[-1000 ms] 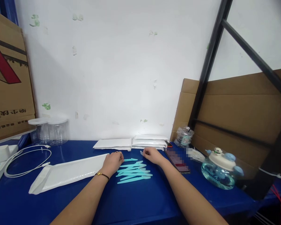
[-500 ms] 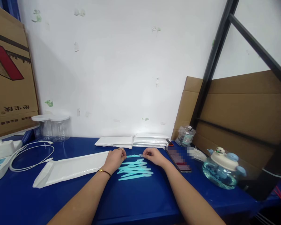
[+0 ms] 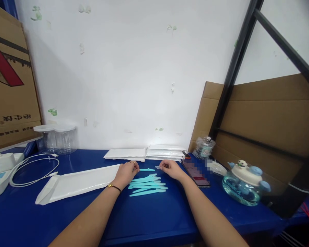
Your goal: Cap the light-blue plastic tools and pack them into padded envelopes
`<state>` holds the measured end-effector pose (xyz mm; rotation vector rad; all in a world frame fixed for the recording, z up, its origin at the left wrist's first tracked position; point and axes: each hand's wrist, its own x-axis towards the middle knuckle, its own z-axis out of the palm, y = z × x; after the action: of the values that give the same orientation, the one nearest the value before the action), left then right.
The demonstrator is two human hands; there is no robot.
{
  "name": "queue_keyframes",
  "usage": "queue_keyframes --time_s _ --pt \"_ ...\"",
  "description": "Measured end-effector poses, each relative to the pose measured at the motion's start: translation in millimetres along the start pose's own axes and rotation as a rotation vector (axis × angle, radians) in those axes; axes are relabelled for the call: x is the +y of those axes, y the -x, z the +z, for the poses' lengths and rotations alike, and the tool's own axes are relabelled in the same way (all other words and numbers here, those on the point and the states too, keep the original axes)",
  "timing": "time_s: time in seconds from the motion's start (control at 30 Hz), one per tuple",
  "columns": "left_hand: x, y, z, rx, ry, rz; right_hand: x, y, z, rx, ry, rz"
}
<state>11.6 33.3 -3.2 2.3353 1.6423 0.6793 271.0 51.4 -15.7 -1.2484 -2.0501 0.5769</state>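
Note:
My left hand (image 3: 127, 171) is closed on the handle of a turquoise eyebrow razor (image 3: 147, 169), whose blade end points right. In my right hand (image 3: 170, 169) a small translucent blade cap (image 3: 158, 167) is pinched between thumb and fingertips. A short gap separates the cap from the razor's tip. Just below the hands, several more turquoise razors (image 3: 148, 187) lie in a loose, partly crossing row on the blue tabletop (image 3: 149, 219). A long white padded mailer (image 3: 79, 183) lies flat beside my left wrist.
Stacked white mailers (image 3: 166, 152) lie along the wall. A phone (image 3: 195, 174) and a glass teapot (image 3: 242, 187) with bluish liquid stand to the right. Leftward are a white cable (image 3: 11, 178), a power strip (image 3: 0, 181) and clear jars (image 3: 65, 140). A black post (image 3: 229, 85) rises at the right.
The clear cap has come off the razor's tip. My right hand has shifted slightly right with it, while my left hand keeps the razor nearly in place.

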Motion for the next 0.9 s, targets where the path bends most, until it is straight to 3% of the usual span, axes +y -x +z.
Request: queue_keyframes --time_s 0.3,0.7,0.9 --pt "1 -1 2.2 0.007 0.051 0.014 -7 -1 9 -0.053 -0.013 -0.003" --pt "2 0 -3.8 0.009 0.057 -0.022 0 1 2 -0.016 -0.063 -0.001" --pt "4 0 1.4 -0.031 0.082 0.056 -11 2 10 -0.086 -0.055 -0.022"
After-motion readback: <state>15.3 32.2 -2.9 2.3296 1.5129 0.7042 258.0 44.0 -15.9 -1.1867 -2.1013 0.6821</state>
